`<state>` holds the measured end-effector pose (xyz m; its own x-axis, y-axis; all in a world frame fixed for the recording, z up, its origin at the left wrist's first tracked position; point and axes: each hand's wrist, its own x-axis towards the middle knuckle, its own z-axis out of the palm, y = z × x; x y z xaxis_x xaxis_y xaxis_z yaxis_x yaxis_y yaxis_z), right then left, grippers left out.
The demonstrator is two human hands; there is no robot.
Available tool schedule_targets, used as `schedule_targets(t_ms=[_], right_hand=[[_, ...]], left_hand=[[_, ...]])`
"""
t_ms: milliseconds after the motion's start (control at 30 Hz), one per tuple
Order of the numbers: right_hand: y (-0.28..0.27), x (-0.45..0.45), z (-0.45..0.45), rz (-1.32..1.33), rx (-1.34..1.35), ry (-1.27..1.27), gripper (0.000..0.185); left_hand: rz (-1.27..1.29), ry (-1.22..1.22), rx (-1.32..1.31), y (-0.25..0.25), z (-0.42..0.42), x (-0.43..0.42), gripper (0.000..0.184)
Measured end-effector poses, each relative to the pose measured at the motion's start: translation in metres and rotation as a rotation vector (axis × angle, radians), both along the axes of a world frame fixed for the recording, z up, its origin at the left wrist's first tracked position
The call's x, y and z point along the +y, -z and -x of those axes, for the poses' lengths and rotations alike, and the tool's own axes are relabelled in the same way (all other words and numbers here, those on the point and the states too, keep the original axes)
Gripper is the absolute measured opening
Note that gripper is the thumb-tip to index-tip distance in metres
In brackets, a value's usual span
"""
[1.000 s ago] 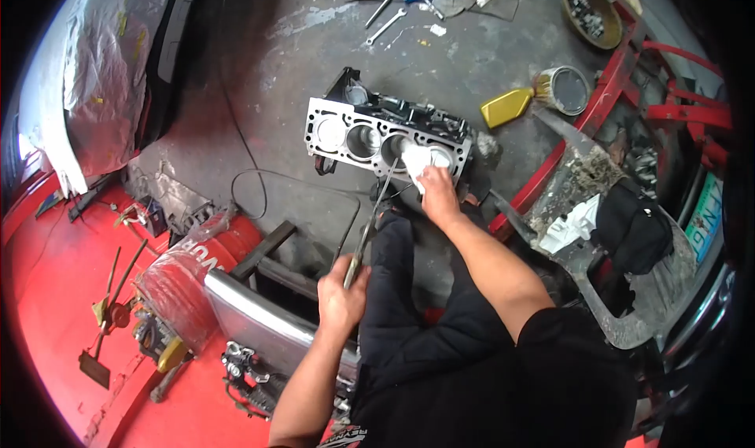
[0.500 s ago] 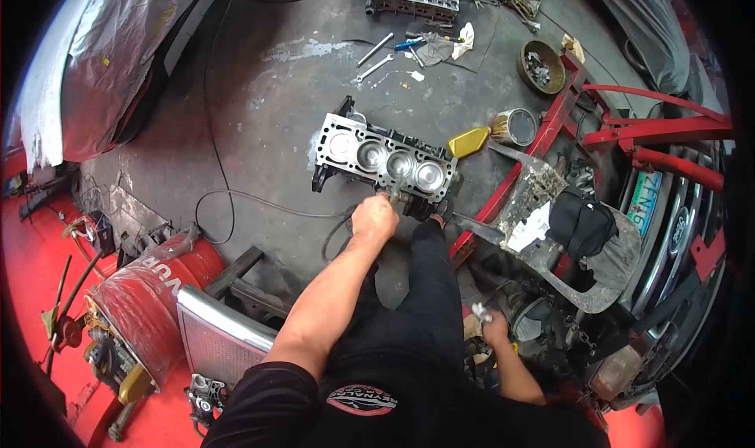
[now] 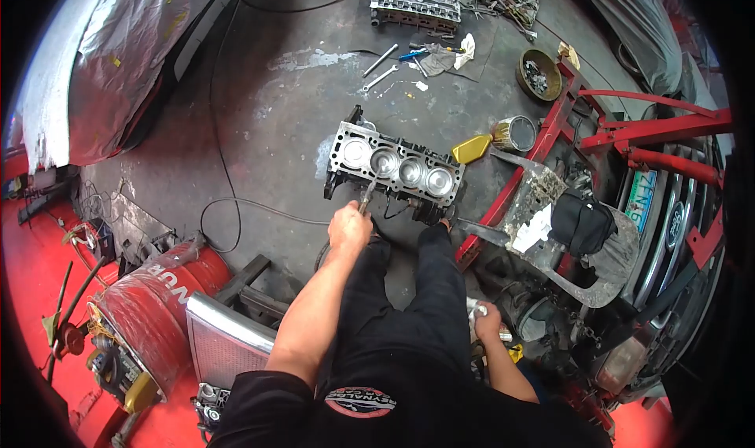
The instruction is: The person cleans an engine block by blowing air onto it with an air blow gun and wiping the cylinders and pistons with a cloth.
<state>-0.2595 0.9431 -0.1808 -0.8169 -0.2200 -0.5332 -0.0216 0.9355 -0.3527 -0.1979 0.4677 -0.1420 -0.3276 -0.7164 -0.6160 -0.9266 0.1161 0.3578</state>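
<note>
My left hand (image 3: 350, 226) is closed around an air blow gun (image 3: 365, 202), its narrow tip at the near edge of the engine block (image 3: 397, 167). The block lies on the floor with its bare top face up, showing several round pistons in their bores. A thin dark hose (image 3: 271, 212) runs over the floor toward this hand. Low beside my right hip, my right hand (image 3: 489, 324) is closed on a crumpled white rag (image 3: 475, 309), partly hidden by the fingers.
Beyond the block lie a cylinder head (image 3: 415, 9), wrenches (image 3: 381, 78) and a metal bowl of small parts (image 3: 539, 76). To the right are a yellow bottle (image 3: 472, 148), a tin can (image 3: 516, 133), a red steel frame (image 3: 543, 141) and a dirty plastic chair (image 3: 605, 279). A red drum (image 3: 169, 291) stands left.
My left hand has shifted left and slightly back from the block with the blow gun. My right hand has moved slightly with the rag. The view has shifted a little.
</note>
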Motion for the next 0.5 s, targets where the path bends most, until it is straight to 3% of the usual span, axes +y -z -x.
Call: schedule_targets(t_ms=[67, 133, 200, 300, 333, 400, 467, 500], right_hand=[[0.009, -0.021, 0.020, 0.011, -0.048, 0.237, 0.029], [0.043, -0.044, 0.036, 0.061, 0.031, 0.245, 0.031], [0.057, -0.124, 0.052, 0.207, 0.027, 0.283, 0.032], [0.068, -0.268, 0.068, 0.334, 0.130, -0.066, 0.037], [0.088, -0.311, 0.070, 0.335, 0.265, -0.278, 0.040], [0.117, -0.388, 0.084, 0.542, 0.283, -0.742, 0.036], [0.176, -0.434, 0.112, 0.298, 0.213, -1.318, 0.033], [0.182, -0.461, 0.126, 0.086, 0.144, -1.486, 0.027]], left_hand=[[0.002, -0.028, 0.039, 0.003, -0.005, 0.005, 0.026], [-0.012, -0.140, 0.070, 0.005, -0.012, 0.007, 0.026], [0.005, -0.165, 0.271, 0.006, -0.037, 0.013, 0.023], [-0.100, -0.261, 0.372, -0.012, -0.087, 0.025, 0.028], [-0.122, -0.303, 0.290, -0.021, -0.102, 0.027, 0.029], [-0.069, -0.422, 0.351, -0.010, -0.144, 0.043, 0.029], [-0.179, -0.695, 0.320, -0.001, -0.181, 0.058, 0.027], [-0.168, -0.747, 0.292, -0.009, -0.189, 0.059, 0.024]])
